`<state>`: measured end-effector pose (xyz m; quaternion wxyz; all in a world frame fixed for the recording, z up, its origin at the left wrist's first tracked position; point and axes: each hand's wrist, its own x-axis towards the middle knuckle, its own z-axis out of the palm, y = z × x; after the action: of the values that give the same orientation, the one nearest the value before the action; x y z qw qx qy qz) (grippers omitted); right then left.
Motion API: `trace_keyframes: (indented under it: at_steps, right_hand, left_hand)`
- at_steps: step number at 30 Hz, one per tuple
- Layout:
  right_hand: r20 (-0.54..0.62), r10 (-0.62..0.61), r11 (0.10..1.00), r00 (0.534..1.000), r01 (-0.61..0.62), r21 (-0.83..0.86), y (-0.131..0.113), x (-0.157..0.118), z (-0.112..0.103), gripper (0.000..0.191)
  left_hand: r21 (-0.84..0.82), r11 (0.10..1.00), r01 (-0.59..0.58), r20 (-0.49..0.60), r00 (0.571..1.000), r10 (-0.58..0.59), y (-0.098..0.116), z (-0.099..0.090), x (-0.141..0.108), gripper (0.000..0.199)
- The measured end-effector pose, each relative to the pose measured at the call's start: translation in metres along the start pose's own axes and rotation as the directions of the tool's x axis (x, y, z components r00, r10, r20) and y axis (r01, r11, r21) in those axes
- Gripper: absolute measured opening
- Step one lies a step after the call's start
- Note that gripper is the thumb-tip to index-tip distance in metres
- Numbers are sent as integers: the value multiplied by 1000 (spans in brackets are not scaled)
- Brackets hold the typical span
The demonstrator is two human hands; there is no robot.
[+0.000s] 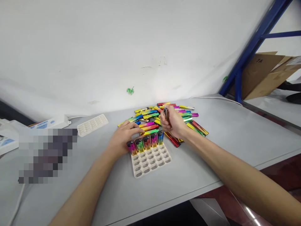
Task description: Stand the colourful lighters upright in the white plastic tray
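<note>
Shiny rainbow-coloured lighters point(150, 127) lie in a loose pile on the table. In front of them sits a white tray point(152, 164) with rows of oval holes. Several lighters point(147, 142) stand upright along the tray's far row, their black tops upward. My left hand point(124, 135) is at the near left side of the pile, behind the standing lighters, fingers apart and reaching over the loose ones; its palm side is hidden. Over the pile's right part, my right hand point(172, 119) is closed around a lighter point(166, 113), whose dark top shows between thumb and fingers.
A second white tray point(92, 125) lies at the left, beside a white power strip point(50, 123). A blurred-out patch point(51, 153) covers something at the left. The white wall borders the table's back. A blue metal frame point(249, 47) and cardboard boxes point(265, 75) stand at the right.
</note>
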<state>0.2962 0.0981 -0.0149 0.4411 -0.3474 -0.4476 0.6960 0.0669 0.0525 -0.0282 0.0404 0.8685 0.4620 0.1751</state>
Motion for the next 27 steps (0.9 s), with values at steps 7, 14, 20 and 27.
trace_keyframes:
  at_steps: [7,14,20,27]
  right_hand:
    - [-4,-2,1000,1000,2,16,-2,1,-1,51]
    - [-48,-52,997,997,55,54,-3,-2,-1,49]
    - [-28,-133,991,991,133,5,-1,2,-3,35]
    - [90,-275,936,957,288,-203,-37,-21,-11,28]
  left_hand:
    - [-9,1000,-18,-10,1000,18,-5,3,-1,26]
    - [-9,1000,-12,-15,1000,12,-3,4,0,25]
    - [2,1000,-3,-12,1000,3,1,1,1,23]
    - [49,999,-11,-53,998,14,-4,8,0,29]
